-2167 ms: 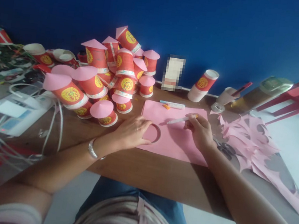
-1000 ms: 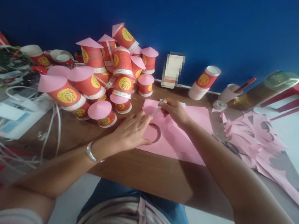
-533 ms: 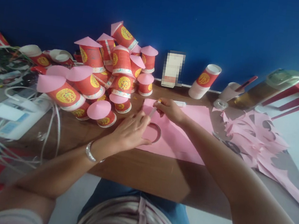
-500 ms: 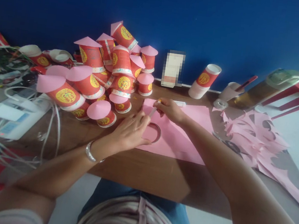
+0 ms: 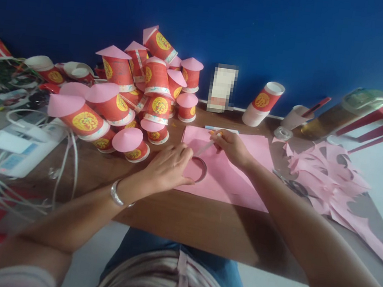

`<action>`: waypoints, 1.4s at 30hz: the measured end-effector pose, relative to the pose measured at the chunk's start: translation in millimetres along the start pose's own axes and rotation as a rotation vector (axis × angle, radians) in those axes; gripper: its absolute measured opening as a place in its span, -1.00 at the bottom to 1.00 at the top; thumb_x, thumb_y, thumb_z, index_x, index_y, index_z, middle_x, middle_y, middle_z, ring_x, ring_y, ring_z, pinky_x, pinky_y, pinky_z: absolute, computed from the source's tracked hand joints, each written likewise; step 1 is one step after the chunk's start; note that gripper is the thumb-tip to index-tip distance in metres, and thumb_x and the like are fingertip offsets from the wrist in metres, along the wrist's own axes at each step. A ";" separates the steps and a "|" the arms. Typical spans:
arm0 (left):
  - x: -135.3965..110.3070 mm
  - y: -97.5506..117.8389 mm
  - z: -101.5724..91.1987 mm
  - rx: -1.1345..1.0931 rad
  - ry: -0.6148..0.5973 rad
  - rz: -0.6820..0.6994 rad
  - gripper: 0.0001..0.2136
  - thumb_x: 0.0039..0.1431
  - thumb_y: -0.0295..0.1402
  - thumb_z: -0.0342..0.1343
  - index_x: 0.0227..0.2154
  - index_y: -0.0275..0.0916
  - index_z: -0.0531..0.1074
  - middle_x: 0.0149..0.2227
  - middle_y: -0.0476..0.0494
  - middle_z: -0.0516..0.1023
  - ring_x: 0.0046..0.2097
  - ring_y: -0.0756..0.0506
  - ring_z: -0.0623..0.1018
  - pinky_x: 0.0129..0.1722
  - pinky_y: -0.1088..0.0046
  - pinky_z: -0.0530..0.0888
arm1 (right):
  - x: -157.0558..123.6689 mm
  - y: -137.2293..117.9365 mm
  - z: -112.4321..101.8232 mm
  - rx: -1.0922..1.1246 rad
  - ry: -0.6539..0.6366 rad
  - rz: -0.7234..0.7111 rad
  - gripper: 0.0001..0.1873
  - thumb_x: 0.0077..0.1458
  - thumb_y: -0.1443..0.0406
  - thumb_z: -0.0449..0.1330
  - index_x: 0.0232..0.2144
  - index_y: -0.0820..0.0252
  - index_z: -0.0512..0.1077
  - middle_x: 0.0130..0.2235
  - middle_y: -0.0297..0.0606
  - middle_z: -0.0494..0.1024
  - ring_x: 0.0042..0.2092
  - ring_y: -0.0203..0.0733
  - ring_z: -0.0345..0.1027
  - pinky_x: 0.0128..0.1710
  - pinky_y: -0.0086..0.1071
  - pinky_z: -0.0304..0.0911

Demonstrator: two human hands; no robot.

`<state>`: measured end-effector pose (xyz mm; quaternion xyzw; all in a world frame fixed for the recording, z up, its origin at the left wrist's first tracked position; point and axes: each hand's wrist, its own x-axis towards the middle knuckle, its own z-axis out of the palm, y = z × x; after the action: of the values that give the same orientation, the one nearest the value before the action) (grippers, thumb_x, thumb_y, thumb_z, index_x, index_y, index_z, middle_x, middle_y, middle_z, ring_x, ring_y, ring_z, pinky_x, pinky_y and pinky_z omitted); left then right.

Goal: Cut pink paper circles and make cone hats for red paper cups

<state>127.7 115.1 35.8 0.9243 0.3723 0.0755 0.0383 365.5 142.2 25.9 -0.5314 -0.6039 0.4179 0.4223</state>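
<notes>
My left hand (image 5: 170,166), with a silver bangle at its wrist, holds a thin round ring (image 5: 205,171) down on the pink paper (image 5: 239,178). Its fingers bend over the ring's left side and the thumb lies at the near edge. Between the closed fingers of my right hand (image 5: 229,146) is a slim white pen (image 5: 206,148), slanting down to the left. The pen's lower end is at the far rim of the ring. Pink paper shows inside the ring.
Red paper cups with pink cone tops (image 5: 127,140) are piled at left, beside a white power strip (image 5: 17,153) and cables. Cut pink scraps (image 5: 328,175) lie at right. Behind stand stacked cups (image 5: 262,103), a tape roll (image 5: 283,133) and a tilted bottle (image 5: 340,111).
My right hand has moved a little to the right, and the pen now leans lower, towards the far rim of the ring. My left hand and the ring have hardly moved.
</notes>
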 end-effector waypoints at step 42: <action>1.4 2.4 -3.5 -0.024 -0.009 0.014 -0.50 0.03 -0.12 0.45 -0.20 -0.23 0.27 -0.17 -0.17 0.49 -0.07 -0.23 0.55 -0.08 0.27 0.41 | -164.0 -25.0 51.5 -1.017 0.035 -0.906 -0.93 0.32 0.47 0.13 -0.17 0.35 0.41 -0.40 -0.21 0.50 -0.38 -0.16 0.31 -0.42 -0.27 0.20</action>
<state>129.7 114.4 39.8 0.9266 0.3649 0.0758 0.0505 322.0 -25.9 23.8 -0.3652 -0.8812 -0.1445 0.2631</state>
